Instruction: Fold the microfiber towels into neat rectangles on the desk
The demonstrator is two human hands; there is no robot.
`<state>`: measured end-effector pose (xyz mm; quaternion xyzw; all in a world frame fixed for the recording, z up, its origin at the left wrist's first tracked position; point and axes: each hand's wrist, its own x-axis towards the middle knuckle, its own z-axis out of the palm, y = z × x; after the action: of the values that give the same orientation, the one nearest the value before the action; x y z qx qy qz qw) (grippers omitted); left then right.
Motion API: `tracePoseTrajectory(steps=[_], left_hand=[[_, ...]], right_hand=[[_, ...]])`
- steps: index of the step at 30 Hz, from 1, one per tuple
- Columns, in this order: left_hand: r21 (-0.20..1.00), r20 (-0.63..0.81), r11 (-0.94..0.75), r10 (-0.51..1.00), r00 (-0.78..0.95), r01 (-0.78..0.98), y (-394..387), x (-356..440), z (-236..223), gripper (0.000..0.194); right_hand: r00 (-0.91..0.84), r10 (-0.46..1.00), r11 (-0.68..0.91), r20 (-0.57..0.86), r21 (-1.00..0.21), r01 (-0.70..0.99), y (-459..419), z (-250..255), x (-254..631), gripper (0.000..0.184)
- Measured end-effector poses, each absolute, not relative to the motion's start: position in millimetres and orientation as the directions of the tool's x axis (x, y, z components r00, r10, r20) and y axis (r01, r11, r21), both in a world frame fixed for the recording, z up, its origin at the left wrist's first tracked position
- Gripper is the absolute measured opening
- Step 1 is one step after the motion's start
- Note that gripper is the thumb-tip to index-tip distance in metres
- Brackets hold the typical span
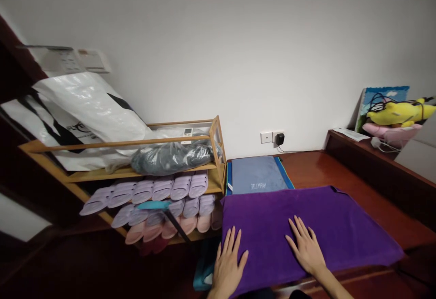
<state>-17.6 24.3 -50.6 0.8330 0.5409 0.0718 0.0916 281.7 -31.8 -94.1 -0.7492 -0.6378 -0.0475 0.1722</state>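
A purple cloth (pixel 265 231) lies spread over the red-brown wooden surface, its far right corner slightly folded. My left hand (pixel 227 262) rests flat on the cloth's left edge, fingers stretched forward. Farther right, my right hand (pixel 305 248) lies on the middle of the cloth with its fingers apart. Neither hand holds anything. Just beyond the purple cloth lies a folded blue-grey cloth (pixel 257 172) with bright blue borders and lettering; its near edge is covered by the purple one.
Left stands a wooden shoe rack (pixel 218 154) with several lilac slippers (pixel 153 188) and pink slippers (pixel 170 227). White plastic bags (pixel 91 108) lie on top. A black plug (pixel 279 139) sits in the wall socket. At right, a raised ledge holds a yellow plush toy (pixel 397 114).
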Motion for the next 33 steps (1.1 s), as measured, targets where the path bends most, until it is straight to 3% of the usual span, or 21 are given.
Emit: tracePoseTrajectory(steps=[6,13,19,27,30,33], left_hand=[[0.301,0.035,-0.454,0.884,0.466,0.839,20.4,-40.5,-52.7,0.054],[0.377,0.025,-0.402,0.905,0.425,0.834,12.2,-45.8,-53.8,0.054],[0.402,0.032,-0.403,0.903,0.427,0.822,11.6,-49.4,-57.3,0.055],[0.422,0.012,-0.372,0.914,0.405,0.827,11.4,-49.9,-56.8,0.056],[0.387,0.0,-0.38,0.911,0.412,0.84,11.6,-50.5,-54.2,0.056],[0.288,0.004,-0.374,0.921,0.389,0.882,9.1,-48.3,-51.9,0.054]], right_hand=[[0.184,0.949,-0.13,0.255,-0.212,0.968,-32.6,-89.0,283.6,0.062],[0.277,0.847,-0.142,0.453,-0.308,0.941,-42.3,-90.8,289.4,0.05],[0.302,0.829,-0.127,0.471,-0.366,0.922,-48.9,-97.1,291.9,0.04],[0.41,0.785,-0.101,0.465,-0.557,0.825,-48.3,-89.8,289.2,0.036],[0.594,0.679,-0.179,0.431,-0.687,0.704,-55.1,-86.2,286.5,0.039],[0.86,0.394,-0.327,0.324,-0.825,0.461,-79.6,-92.8,276.2,0.055]])
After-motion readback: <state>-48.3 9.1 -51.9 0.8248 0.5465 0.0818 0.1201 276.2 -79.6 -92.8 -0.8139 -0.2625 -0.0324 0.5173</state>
